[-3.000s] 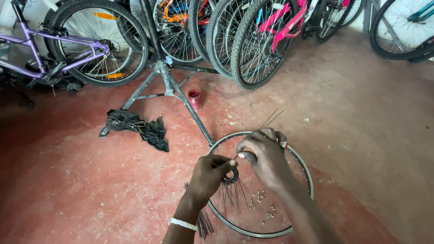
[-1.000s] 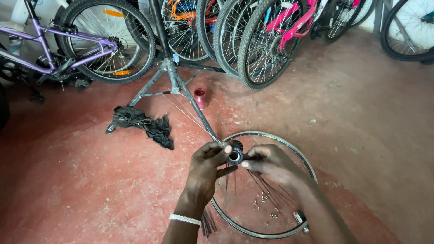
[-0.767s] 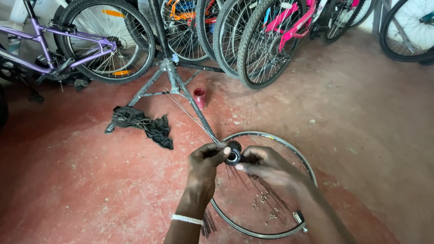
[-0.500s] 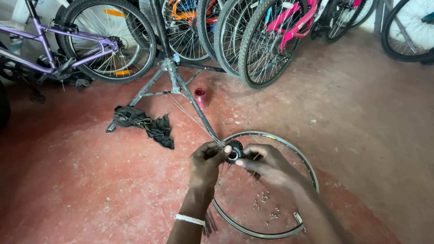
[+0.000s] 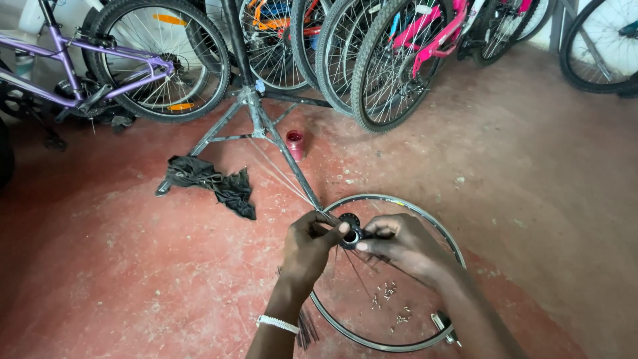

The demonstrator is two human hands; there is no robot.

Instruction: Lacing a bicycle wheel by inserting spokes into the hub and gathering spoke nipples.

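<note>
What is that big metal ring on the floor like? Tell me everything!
The rim is a thin, shiny silver bicycle wheel hoop with no tyre, lying flat on the red floor. Small metal bits are scattered inside it. Above it, the left hand and right hand hold a black hub with loose spokes.

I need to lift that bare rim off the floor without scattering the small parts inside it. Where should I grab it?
Grip the rim on its far right arc, coming from outside the hoop. It lies flat there with bare floor beside it, away from both hands, the hub and the loose nipples.
</note>
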